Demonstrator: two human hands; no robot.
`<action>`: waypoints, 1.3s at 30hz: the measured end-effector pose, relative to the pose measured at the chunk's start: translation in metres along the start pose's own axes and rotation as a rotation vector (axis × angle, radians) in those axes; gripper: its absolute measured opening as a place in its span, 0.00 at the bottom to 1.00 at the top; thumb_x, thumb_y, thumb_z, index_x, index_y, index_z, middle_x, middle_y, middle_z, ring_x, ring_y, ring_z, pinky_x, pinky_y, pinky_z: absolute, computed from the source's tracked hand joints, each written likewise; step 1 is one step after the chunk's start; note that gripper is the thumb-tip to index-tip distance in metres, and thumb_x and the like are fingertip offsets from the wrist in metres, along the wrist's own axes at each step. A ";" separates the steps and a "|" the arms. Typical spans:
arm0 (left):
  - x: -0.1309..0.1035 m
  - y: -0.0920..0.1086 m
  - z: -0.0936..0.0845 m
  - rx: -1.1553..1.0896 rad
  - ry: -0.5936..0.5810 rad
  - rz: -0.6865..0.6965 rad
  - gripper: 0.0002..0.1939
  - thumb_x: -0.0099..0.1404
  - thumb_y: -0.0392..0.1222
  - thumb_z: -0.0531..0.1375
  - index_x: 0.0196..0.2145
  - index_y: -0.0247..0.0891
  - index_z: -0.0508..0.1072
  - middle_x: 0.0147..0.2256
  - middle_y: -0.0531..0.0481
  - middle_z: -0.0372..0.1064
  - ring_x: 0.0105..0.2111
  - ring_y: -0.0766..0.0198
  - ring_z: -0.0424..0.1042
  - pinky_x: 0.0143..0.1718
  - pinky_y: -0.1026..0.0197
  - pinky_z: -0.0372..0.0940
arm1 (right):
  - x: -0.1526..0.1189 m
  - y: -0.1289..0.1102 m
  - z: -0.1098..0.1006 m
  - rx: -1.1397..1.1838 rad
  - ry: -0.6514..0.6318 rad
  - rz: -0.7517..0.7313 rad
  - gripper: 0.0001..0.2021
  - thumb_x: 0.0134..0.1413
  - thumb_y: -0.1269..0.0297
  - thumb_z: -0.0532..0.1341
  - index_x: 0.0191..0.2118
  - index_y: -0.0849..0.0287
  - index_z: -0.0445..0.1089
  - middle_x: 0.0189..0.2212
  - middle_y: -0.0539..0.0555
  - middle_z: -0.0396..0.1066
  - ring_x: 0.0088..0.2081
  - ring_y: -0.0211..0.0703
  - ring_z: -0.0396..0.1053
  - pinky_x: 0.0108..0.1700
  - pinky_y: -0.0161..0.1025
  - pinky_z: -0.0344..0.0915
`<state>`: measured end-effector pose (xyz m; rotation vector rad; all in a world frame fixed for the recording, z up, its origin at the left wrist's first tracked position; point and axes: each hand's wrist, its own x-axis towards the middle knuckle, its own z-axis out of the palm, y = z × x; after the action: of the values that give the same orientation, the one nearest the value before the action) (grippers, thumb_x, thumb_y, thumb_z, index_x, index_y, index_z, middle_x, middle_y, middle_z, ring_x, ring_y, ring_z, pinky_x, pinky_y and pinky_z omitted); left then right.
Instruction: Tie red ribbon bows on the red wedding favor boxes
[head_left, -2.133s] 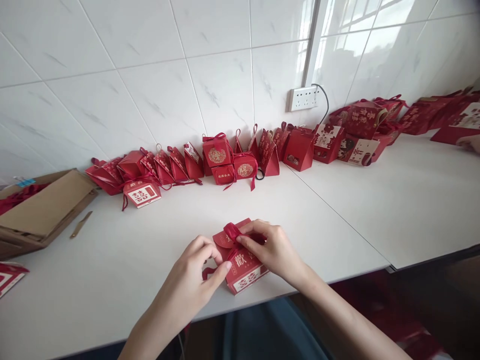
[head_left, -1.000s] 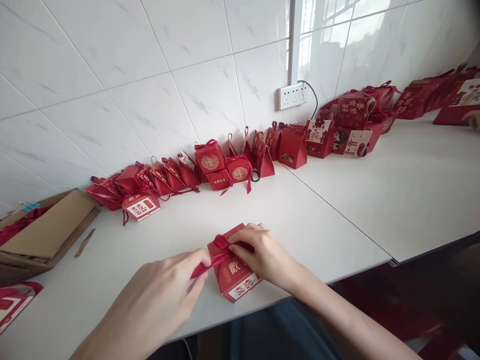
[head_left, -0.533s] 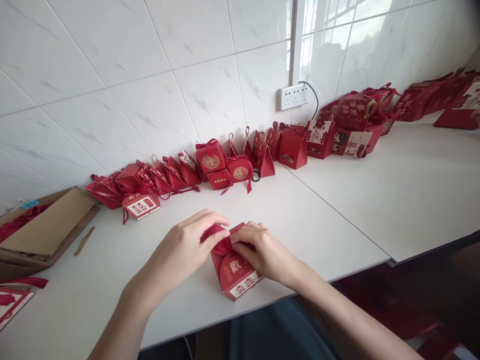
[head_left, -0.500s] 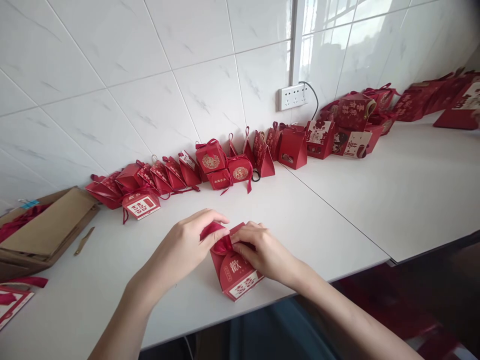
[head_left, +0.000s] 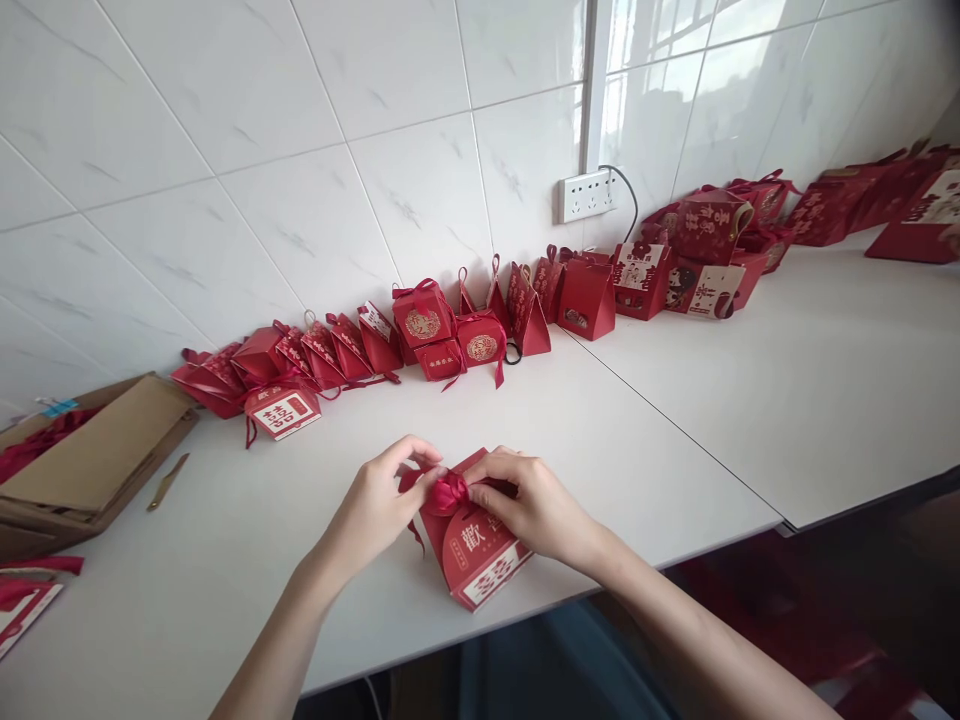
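A red gift box [head_left: 480,545] with gold characters and a white printed strip stands near the table's front edge. A dark red ribbon [head_left: 450,493] is bunched in a knot or bow at its top. My left hand [head_left: 386,500] pinches the ribbon at the left of the bunch, and a ribbon end hangs down the box's left side. From the right, my right hand [head_left: 525,497] has its fingers closed on the ribbon beside the knot, over the box top. The ribbon between my right fingers is partly hidden.
Several red boxes [head_left: 421,318] line the tiled wall behind the white table [head_left: 600,430]. At left are a cardboard box [head_left: 112,450] holding red ribbon, a gold-coloured strip [head_left: 168,481] and a partly visible red-white box [head_left: 26,610]. A socket strip [head_left: 587,196] is on the wall.
My left hand has moved slightly left and down. The ribbon bunch looks rounder and tighter, and a ribbon end now shows at the box's left side. My right hand has barely moved.
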<state>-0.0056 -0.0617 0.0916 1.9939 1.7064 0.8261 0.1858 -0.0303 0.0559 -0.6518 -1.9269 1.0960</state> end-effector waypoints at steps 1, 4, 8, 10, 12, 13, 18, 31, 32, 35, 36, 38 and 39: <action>-0.003 0.001 0.001 0.016 -0.006 0.020 0.05 0.63 0.43 0.56 0.33 0.41 0.69 0.33 0.52 0.69 0.34 0.63 0.69 0.36 0.62 0.66 | 0.000 0.000 0.001 0.010 0.012 0.017 0.09 0.56 0.75 0.57 0.34 0.57 0.73 0.33 0.51 0.75 0.36 0.40 0.69 0.40 0.37 0.65; -0.013 0.007 0.005 0.058 -0.035 0.110 0.05 0.63 0.39 0.54 0.32 0.41 0.69 0.34 0.52 0.67 0.37 0.63 0.68 0.40 0.62 0.65 | -0.001 0.001 0.003 0.033 0.053 0.044 0.08 0.55 0.74 0.57 0.34 0.58 0.72 0.32 0.51 0.75 0.35 0.40 0.70 0.39 0.37 0.65; -0.023 0.014 0.009 0.030 -0.029 0.131 0.06 0.65 0.40 0.53 0.33 0.40 0.69 0.35 0.51 0.67 0.39 0.63 0.68 0.41 0.62 0.65 | -0.001 0.000 0.006 0.031 0.108 0.036 0.07 0.54 0.74 0.57 0.33 0.58 0.71 0.31 0.51 0.75 0.34 0.39 0.70 0.38 0.37 0.65; -0.026 0.017 0.012 0.011 -0.010 0.119 0.06 0.65 0.42 0.55 0.33 0.40 0.69 0.34 0.51 0.67 0.39 0.62 0.68 0.40 0.62 0.65 | -0.002 -0.001 0.008 0.008 0.132 0.023 0.07 0.54 0.74 0.57 0.33 0.58 0.71 0.31 0.50 0.74 0.34 0.39 0.70 0.38 0.37 0.64; -0.028 0.018 0.018 -0.003 0.040 0.101 0.07 0.65 0.44 0.55 0.33 0.40 0.69 0.34 0.51 0.67 0.38 0.62 0.68 0.39 0.62 0.65 | -0.004 -0.002 0.009 -0.033 0.155 0.003 0.07 0.54 0.74 0.57 0.33 0.58 0.71 0.31 0.50 0.75 0.33 0.39 0.70 0.38 0.37 0.64; -0.029 0.019 0.022 -0.006 0.084 0.092 0.08 0.65 0.45 0.55 0.32 0.40 0.69 0.33 0.51 0.67 0.37 0.62 0.68 0.39 0.62 0.65 | -0.005 -0.002 0.010 -0.064 0.174 -0.010 0.06 0.54 0.73 0.57 0.32 0.58 0.71 0.30 0.50 0.75 0.33 0.39 0.70 0.39 0.38 0.63; -0.020 0.018 0.045 -0.088 0.240 0.050 0.11 0.67 0.44 0.52 0.29 0.39 0.65 0.30 0.52 0.65 0.33 0.64 0.67 0.36 0.63 0.63 | -0.010 -0.002 0.013 -0.264 0.323 -0.044 0.05 0.56 0.71 0.56 0.32 0.58 0.69 0.28 0.51 0.74 0.30 0.40 0.69 0.37 0.39 0.63; 0.063 -0.023 0.038 -0.336 0.121 0.100 0.13 0.66 0.47 0.52 0.26 0.38 0.63 0.26 0.54 0.62 0.28 0.65 0.63 0.31 0.65 0.61 | 0.075 0.018 -0.031 -0.333 -0.019 0.097 0.06 0.51 0.72 0.57 0.26 0.59 0.68 0.25 0.50 0.74 0.27 0.37 0.70 0.30 0.33 0.64; 0.061 -0.024 0.040 -0.350 0.126 0.101 0.13 0.66 0.46 0.52 0.26 0.38 0.64 0.27 0.54 0.63 0.29 0.65 0.64 0.31 0.65 0.61 | 0.075 0.020 -0.034 -0.312 -0.051 0.090 0.07 0.52 0.72 0.57 0.26 0.59 0.69 0.26 0.50 0.74 0.27 0.36 0.70 0.30 0.33 0.64; 0.054 -0.023 0.045 -0.366 0.130 0.092 0.12 0.67 0.46 0.51 0.29 0.38 0.67 0.31 0.51 0.65 0.33 0.63 0.67 0.34 0.64 0.63 | 0.068 0.028 -0.034 -0.239 -0.049 0.072 0.07 0.55 0.68 0.56 0.29 0.59 0.69 0.26 0.50 0.74 0.27 0.36 0.69 0.30 0.33 0.65; 0.052 -0.023 0.046 -0.360 0.132 0.090 0.12 0.67 0.46 0.52 0.30 0.38 0.68 0.31 0.51 0.66 0.33 0.63 0.67 0.36 0.63 0.63 | 0.064 0.031 -0.033 -0.224 -0.025 0.065 0.07 0.56 0.67 0.56 0.30 0.59 0.69 0.27 0.50 0.73 0.27 0.36 0.69 0.30 0.33 0.65; 0.049 -0.020 0.048 -0.340 0.154 0.086 0.12 0.67 0.46 0.52 0.31 0.38 0.70 0.32 0.50 0.67 0.34 0.63 0.68 0.37 0.63 0.64 | 0.056 0.034 -0.030 -0.217 0.026 0.052 0.06 0.57 0.66 0.55 0.32 0.59 0.68 0.28 0.50 0.73 0.28 0.37 0.68 0.31 0.34 0.65; 0.048 -0.019 0.048 -0.334 0.171 0.080 0.12 0.66 0.46 0.53 0.31 0.38 0.70 0.32 0.50 0.68 0.34 0.62 0.68 0.37 0.63 0.64 | 0.054 0.034 -0.029 -0.220 0.041 0.047 0.06 0.57 0.66 0.55 0.32 0.58 0.68 0.27 0.50 0.73 0.28 0.37 0.68 0.31 0.34 0.65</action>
<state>0.0155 -0.0069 0.0523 1.8146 1.4649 1.2511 0.1827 0.0394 0.0558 -0.8375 -2.0221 0.8988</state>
